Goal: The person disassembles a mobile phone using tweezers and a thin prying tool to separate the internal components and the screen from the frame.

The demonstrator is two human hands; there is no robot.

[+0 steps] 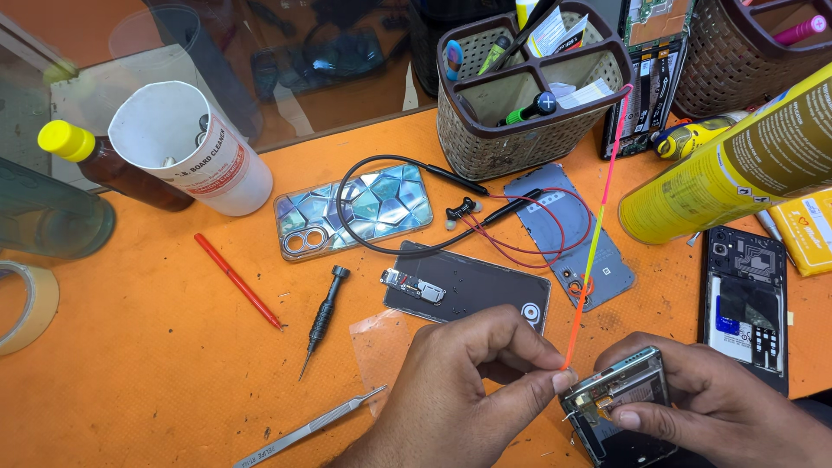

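Observation:
My left hand (472, 390) pinches the lower end of a thin orange and yellow straw tube (594, 234) that runs up to the yellow spray can (737, 165) at the right. The tube's tip meets the top edge of an opened phone (617, 407), held in my right hand (719, 403) with the thumb on its lower side. A black phone back cover (472, 290) with a small circuit board (414, 286) on it lies just beyond my left hand.
On the orange bench lie metal tweezers (312, 427), a black screwdriver (322, 316), a red stick (236, 280), a shiny patterned phone case (355, 211), wired earphones (464, 211), a grey cover (568, 234) and another opened phone (745, 299). A brown basket organiser (529, 113), white container (195, 147), brown bottle (108, 160) and tape roll (26, 303) stand around.

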